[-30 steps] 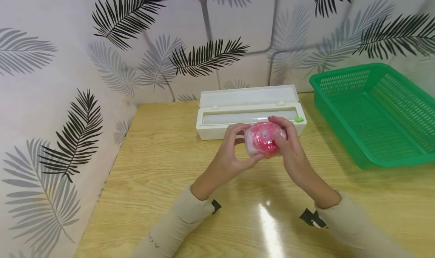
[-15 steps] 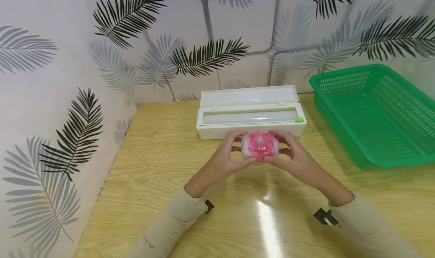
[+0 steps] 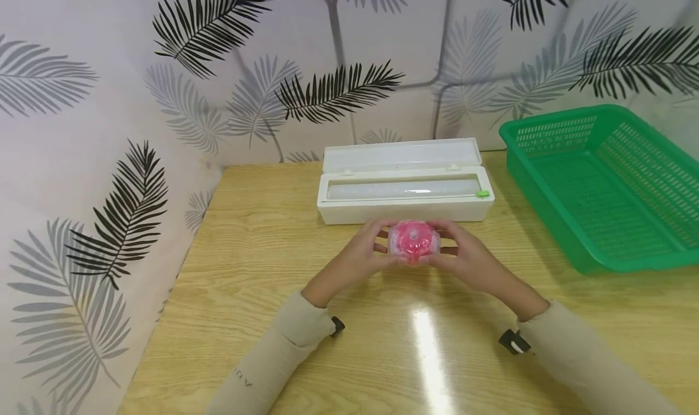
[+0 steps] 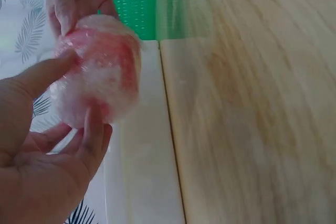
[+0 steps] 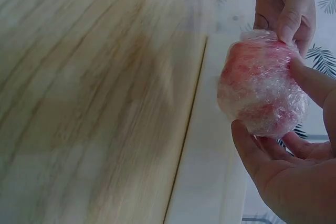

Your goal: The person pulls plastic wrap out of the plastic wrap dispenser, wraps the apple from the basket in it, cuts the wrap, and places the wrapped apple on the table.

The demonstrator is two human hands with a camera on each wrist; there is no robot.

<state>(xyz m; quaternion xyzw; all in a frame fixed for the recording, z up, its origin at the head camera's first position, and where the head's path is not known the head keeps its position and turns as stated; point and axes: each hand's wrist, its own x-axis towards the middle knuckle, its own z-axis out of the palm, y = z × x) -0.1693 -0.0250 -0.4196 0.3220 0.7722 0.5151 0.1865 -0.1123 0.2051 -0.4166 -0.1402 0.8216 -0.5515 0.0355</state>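
A round pink-red object [image 3: 414, 242] wrapped in crinkled clear plastic film is held up between both hands, in front of the white box; a small pale dimple shows on the side facing the head camera. My left hand [image 3: 357, 254] grips its left side, thumb toward me and fingers behind. From the other side my right hand [image 3: 472, 257] holds it in the same way. The wrist views show the wrapped object [image 4: 100, 80] cupped between thumb and fingers, the film [image 5: 268, 87] bunched in shiny wrinkles. What lies under the film is blurred.
Behind the hands stands a white cling film dispenser [image 3: 404, 212], lid raised, with a film roll [image 3: 404, 189] inside and a green slider [image 3: 482, 193] at its right. A green plastic basket [image 3: 568, 227] stands to the right on the wooden table [image 3: 246, 269], against a leaf-patterned wall.
The wrapped object has come down and slightly left, its dimpled side turned to the middle. The right hand has shifted its grip from the object's top right to its right side.
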